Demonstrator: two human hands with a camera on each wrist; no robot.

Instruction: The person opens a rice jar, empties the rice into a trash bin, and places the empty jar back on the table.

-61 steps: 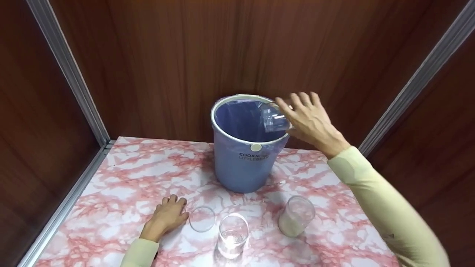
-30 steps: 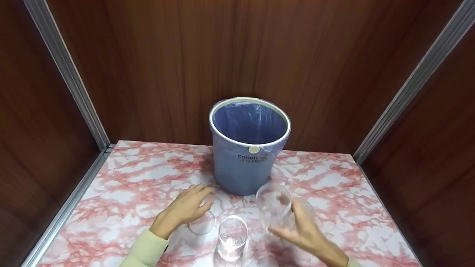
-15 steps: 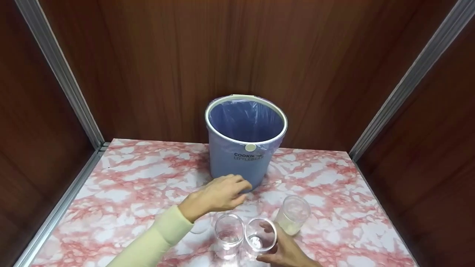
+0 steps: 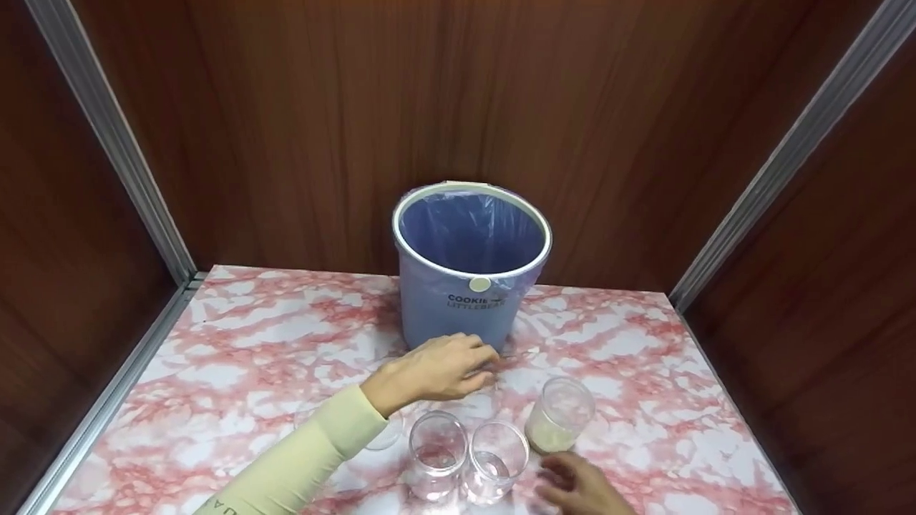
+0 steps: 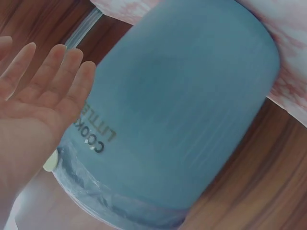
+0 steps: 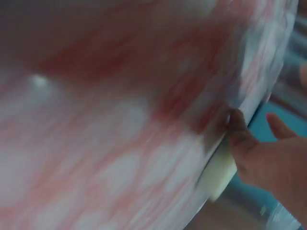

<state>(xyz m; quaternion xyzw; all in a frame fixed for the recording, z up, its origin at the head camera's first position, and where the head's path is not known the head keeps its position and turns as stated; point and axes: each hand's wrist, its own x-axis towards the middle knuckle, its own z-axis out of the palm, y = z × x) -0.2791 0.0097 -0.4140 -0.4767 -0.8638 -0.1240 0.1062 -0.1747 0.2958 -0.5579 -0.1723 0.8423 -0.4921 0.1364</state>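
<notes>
In the head view two clear jars stand side by side near the front, a left jar [image 4: 438, 454] and a right jar [image 4: 499, 458]. My right hand [image 4: 583, 490] is just right of them, holding nothing, its fingers loosely bent. Just beyond it stands a third clear jar [image 4: 562, 415] with pale contents at its bottom. My left hand [image 4: 438, 368] hovers in front of the blue bin [image 4: 458, 315], its fingers relaxed and nothing in them. The left wrist view shows the bin close beside that hand's spread fingers [image 5: 53, 79]. The right wrist view is blurred.
A clear round disc [image 4: 386, 435] lies on the marbled table [image 4: 286, 336], partly behind the left sleeve. The bin has a plastic liner and a white rim [image 4: 469, 187]. Brown wood panels [image 4: 322, 129] enclose the back and sides.
My right hand has brought a clear jar down from the bin's mouth, set it beside another jar and let go. My left hand has moved right, from beside the disc to the bin's front.
</notes>
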